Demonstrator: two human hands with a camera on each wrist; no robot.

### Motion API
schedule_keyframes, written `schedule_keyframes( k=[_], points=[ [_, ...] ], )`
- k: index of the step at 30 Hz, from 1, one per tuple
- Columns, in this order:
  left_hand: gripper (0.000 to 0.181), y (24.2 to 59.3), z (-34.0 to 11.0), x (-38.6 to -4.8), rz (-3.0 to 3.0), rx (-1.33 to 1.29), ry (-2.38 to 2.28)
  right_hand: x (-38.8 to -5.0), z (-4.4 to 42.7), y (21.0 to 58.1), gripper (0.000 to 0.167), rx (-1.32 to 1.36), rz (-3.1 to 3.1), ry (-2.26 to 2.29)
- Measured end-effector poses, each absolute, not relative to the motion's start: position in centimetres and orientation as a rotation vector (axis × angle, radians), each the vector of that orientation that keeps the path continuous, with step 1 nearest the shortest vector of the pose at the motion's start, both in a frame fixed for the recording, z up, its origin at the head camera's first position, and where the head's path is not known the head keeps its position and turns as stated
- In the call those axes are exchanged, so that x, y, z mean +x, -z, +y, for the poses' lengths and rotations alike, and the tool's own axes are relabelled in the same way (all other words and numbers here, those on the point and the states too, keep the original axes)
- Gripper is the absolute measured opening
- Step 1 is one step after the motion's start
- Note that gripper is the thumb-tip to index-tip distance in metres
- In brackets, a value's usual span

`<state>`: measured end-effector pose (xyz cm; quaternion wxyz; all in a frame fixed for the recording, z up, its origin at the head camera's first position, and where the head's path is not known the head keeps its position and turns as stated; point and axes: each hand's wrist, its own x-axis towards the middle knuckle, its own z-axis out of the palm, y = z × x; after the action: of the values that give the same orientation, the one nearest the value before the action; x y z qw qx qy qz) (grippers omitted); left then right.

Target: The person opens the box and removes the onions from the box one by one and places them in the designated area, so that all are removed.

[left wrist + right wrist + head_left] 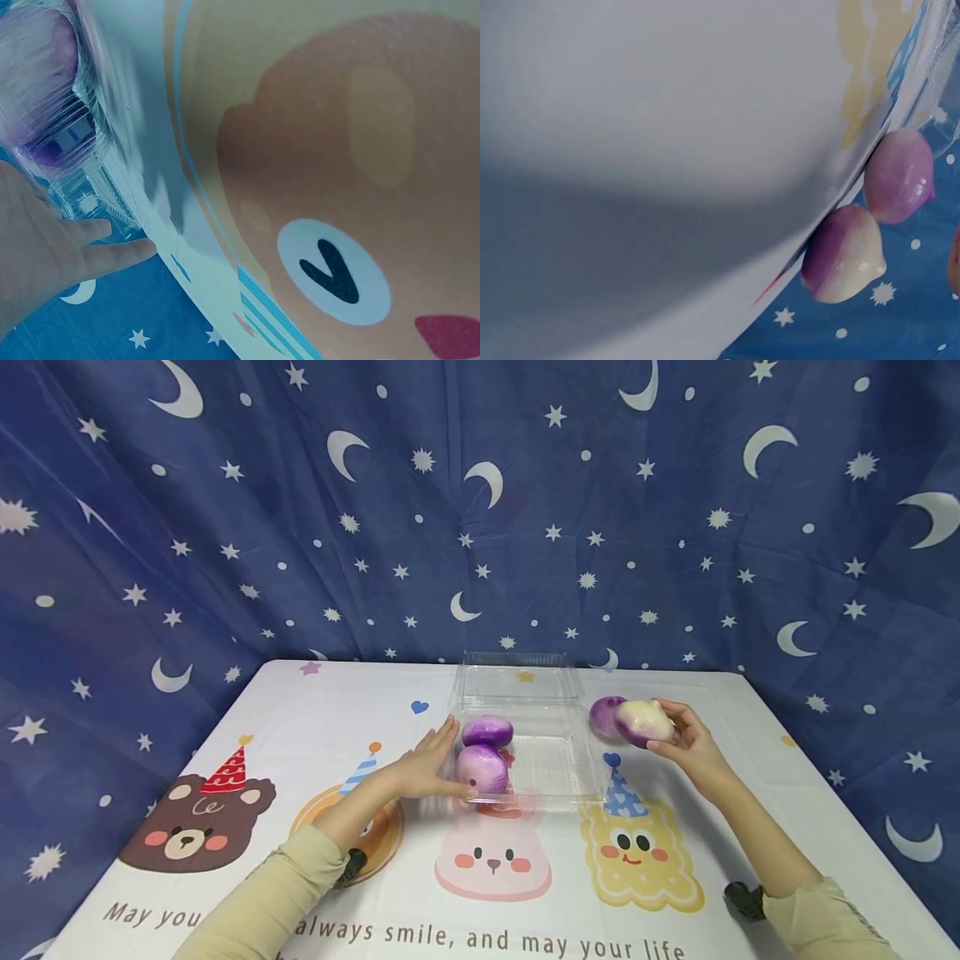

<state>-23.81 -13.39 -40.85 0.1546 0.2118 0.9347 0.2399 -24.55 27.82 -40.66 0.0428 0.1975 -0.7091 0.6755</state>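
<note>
A clear plastic clamshell box (555, 752) lies open on the table, its lid (517, 681) folded toward the back. Two purple onions, one behind (487, 731) and one in front (482, 770), sit in its left half. My left hand (427, 768) is at the box's left side, fingers extended and thumb by the front corner. Right of the box, a white-and-purple onion (645, 724) stands beside a purple onion (900, 176). My right hand (693, 747) reaches around the white-and-purple onion with thumb and fingers spread. In the right wrist view one fingertip (955, 262) shows apart from it.
A white tablecloth (360, 710) printed with party animals and lettering covers the table. Behind its far edge hangs a dark blue curtain (525, 577) with moons and stars. A small black device is at each wrist.
</note>
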Motion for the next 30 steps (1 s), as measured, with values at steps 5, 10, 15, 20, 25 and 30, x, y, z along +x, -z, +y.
schedule_keyframes(
  k=[5,10,15,20,25,30],
  points=[
    [0.112,40.8,-13.4,-23.6,2.675,0.61,-0.697,-24.2,28.7,41.0,0.057,0.565,-2.176,-2.064],
    [0.113,40.9,-13.4,-23.7,2.68,0.617,-0.685,-24.0,29.8,41.0,0.058,0.541,-2.221,-2.018],
    [0.114,40.9,-13.4,-23.9,2.685,0.623,-0.686,-24.1,30.8,40.8,0.058,0.53,-2.263,-1.961],
    [0.114,40.8,-13.3,-23.8,2.686,0.626,-0.683,-24.1,31.8,40.8,0.056,0.519,-2.254,-1.951],
    [0.115,41.0,-13.4,-23.8,2.684,0.634,-0.691,-24.3,32.7,40.8,0.054,0.491,-2.244,-1.956],
    [0.113,40.9,-13.4,-23.7,2.675,0.622,-0.689,-24.3,33.5,40.7,0.052,0.45,-2.272,-1.911]
  ],
)
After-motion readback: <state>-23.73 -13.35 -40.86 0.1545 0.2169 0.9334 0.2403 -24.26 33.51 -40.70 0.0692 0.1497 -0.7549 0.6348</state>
